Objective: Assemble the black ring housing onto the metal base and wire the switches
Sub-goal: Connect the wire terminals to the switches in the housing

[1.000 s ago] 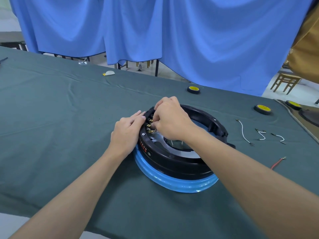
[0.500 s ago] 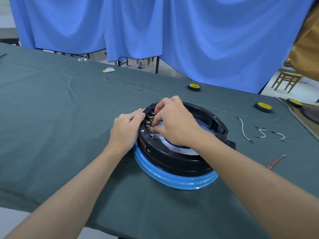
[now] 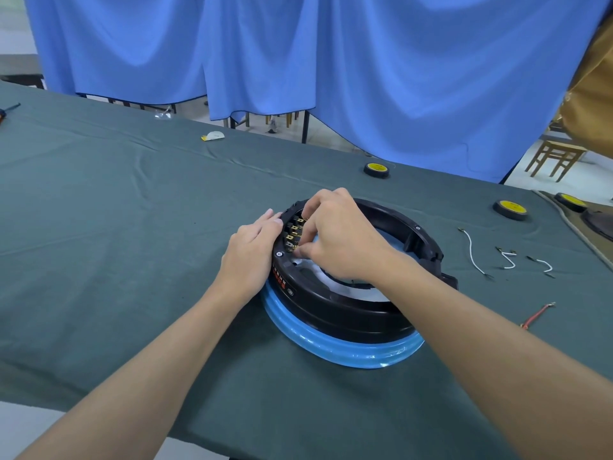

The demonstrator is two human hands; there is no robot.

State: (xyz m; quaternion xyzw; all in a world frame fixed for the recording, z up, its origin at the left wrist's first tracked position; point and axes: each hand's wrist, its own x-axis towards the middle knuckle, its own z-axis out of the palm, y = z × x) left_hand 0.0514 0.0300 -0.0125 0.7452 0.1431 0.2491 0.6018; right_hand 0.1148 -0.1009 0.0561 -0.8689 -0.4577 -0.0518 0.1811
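My two bare forearms reach in from the bottom edge to a black ring [image 3: 348, 307] at the middle of a counter [image 3: 132, 260] covered in dark green cloth. The ring is seated on the metal base [image 3: 331, 346], whose blue-wrapped rim shows around its near side.

My left hand [image 3: 255, 250] lies flat against the ring's outer wall on the left, fingers fairly straight, bracing it; it has not moved over the last second.

My right hand [image 3: 341, 237] arches over the row of switches [image 3: 293, 232] inside that wall. A second ago it covered the upper brass tabs. Now it has shifted down the row, so those tabs are bare, and thumb and forefinger are curled into a narrow pinch at the lowest tab. I cannot tell whether a wire end sits between them.

To my right lie three white wires [image 3: 474, 250] and a red wire [image 3: 537, 315], well apart from the ring. I judge the housing step done and the wiring barely begun.
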